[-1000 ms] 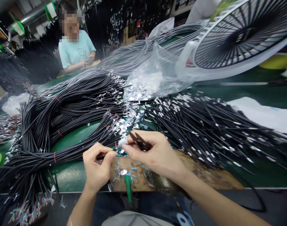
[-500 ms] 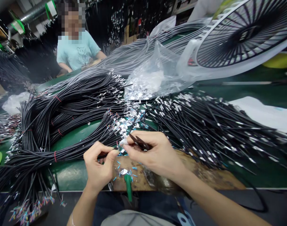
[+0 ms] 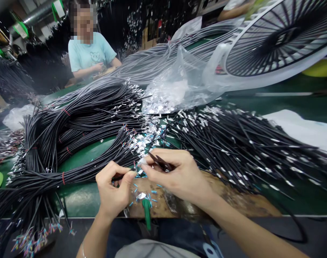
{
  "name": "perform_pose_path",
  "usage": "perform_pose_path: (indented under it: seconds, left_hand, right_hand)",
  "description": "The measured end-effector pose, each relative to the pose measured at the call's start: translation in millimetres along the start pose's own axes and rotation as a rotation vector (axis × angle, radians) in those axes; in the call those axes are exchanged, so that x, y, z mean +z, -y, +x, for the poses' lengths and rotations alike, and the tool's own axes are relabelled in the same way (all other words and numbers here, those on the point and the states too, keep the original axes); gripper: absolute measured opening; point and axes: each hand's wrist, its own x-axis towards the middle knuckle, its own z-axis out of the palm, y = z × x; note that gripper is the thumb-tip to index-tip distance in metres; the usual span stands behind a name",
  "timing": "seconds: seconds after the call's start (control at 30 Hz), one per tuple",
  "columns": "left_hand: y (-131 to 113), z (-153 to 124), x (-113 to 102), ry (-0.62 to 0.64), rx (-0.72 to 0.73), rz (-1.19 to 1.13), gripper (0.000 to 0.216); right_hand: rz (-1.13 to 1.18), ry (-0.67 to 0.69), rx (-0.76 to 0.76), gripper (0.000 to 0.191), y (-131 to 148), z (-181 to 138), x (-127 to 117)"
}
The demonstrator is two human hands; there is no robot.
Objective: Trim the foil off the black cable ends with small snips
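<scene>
You are pinching the black cable (image 3: 119,177) between the thumb and forefinger of your left hand (image 3: 112,191), which is hovering just over the left end of the wooden board (image 3: 233,202). The other fingers of that hand are curling inward. Your right hand (image 3: 176,177) is closing around the snips (image 3: 160,162), whose dark blades are pointing away from the board's far edge. Its thumb and forefinger are meeting at a small pale scrap (image 3: 142,161) right at the cable's stripped end. Whether that scrap is foil or tape I cannot tell. The two hands are working nearly fingertip to fingertip above the board's left corner.

On the board beneath them, blue wire clippings (image 3: 153,192) and a silver foil bit (image 3: 140,196) are lying scattered. A green handle (image 3: 146,212) is hanging over the board's near edge.

Left of the board, tied cable bundles (image 3: 72,122) are curving across the green table (image 3: 82,157). Beyond the board to the right, a loose cable pile (image 3: 246,143) is fanning outward. Farther behind the board, a clear plastic bag (image 3: 176,86) is sagging beside a white fan (image 3: 273,43). Well beyond the board to the left, a co-worker (image 3: 89,55) is handling cables.
</scene>
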Motion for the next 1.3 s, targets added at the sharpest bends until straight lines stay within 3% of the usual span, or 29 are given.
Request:
perform_pose_path:
  seconds: [0.43, 0.8, 0.97, 1.17, 1.3]
  left_hand:
    - [0.3, -1.4, 1.3, -0.001, -0.012, 0.021, 0.016]
    - [-0.3, -0.9, 1.3, -0.013, -0.039, 0.032, 0.017]
    - [-1.8, 0.7, 0.4, -0.016, -0.038, 0.023, 0.019]
    - [-0.2, -1.5, 2.7, -0.026, -0.055, 0.064, 0.019]
    - [0.3, -2.6, 3.5, -0.032, -0.061, 0.076, 0.017]
  right_hand:
    - [0.024, -0.013, 0.054, 0.024, 0.9, 0.8, 0.2]
    - [-0.044, 0.040, -0.047, 0.019, -2.4, -0.9, 0.5]
    - [-0.023, -0.078, -0.034, 0.014, -2.0, -1.2, 0.7]
    - [-0.040, 0.025, -0.008, 0.024, -0.6, 0.3, 0.8]
    - [-0.062, 0.069, -0.029, 0.020, -2.1, -0.1, 0.6]
